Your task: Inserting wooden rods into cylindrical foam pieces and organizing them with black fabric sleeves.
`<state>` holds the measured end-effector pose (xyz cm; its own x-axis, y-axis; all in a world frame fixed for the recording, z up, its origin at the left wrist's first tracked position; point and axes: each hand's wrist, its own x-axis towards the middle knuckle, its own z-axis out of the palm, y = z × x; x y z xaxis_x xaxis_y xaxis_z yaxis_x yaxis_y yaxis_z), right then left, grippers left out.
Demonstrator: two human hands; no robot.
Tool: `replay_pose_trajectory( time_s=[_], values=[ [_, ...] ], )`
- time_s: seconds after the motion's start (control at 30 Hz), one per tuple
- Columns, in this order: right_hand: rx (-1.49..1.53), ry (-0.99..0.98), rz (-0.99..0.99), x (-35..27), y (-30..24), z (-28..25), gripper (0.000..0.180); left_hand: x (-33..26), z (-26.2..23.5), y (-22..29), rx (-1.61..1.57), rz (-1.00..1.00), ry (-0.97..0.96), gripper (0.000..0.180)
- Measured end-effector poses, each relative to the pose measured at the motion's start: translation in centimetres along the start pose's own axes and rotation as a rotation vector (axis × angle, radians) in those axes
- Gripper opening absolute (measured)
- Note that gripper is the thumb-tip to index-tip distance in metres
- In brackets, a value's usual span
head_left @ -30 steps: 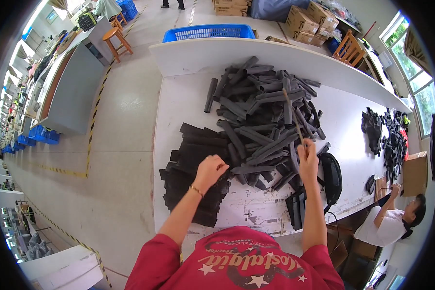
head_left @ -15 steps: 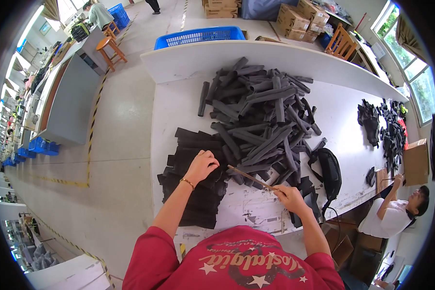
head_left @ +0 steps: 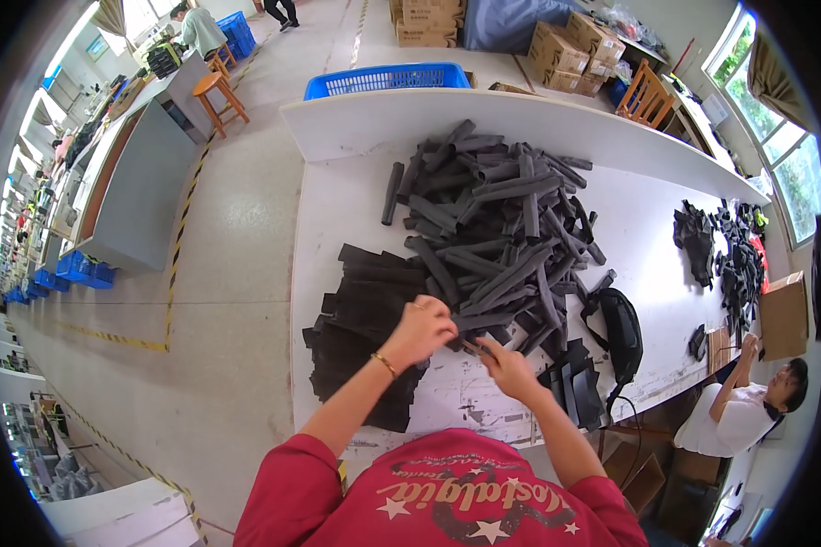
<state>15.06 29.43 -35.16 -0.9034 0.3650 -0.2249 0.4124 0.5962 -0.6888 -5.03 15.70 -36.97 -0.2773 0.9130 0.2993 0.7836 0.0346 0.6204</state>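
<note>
A big heap of black foam tubes (head_left: 502, 219) covers the middle of the white table (head_left: 337, 201). Flat black sheets (head_left: 360, 314) lie stacked at its near left. My left hand (head_left: 420, 330) hovers over the edge of that stack, fingers curled on the end of a black tube (head_left: 483, 321) at the heap's near side. My right hand (head_left: 509, 366) is just beside it, pinching a thin brownish stick-like tool (head_left: 473, 347) that points toward the left hand. The two hands almost touch.
A black bag (head_left: 620, 333) and more flat black pieces (head_left: 573, 387) lie to the right. Small black parts (head_left: 734, 260) sit at the far right, where another person (head_left: 748, 410) sits by a cardboard box (head_left: 783, 314). A blue crate (head_left: 388, 80) stands behind the table.
My right hand drew back from the heap with the thin tool and came in beside my left hand. My left hand lifted off the flat stack and shifted right to the tube.
</note>
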Motion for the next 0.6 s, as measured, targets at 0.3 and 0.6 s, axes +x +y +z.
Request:
replay_pose_trajectory(
  time_s=[0.3,0.6],
  values=[
    [0.741,-0.223,0.077,-0.2,-0.5,5.3,0.027,-2.7,-0.6,1.9,-1.611,-0.713,0.768,0.027],
    [0.484,0.065,0.109,-2.5,-3.9,7.8,0.019,-1.6,2.1,2.9,-1.79,-0.894,0.987,0.021]
  ],
)
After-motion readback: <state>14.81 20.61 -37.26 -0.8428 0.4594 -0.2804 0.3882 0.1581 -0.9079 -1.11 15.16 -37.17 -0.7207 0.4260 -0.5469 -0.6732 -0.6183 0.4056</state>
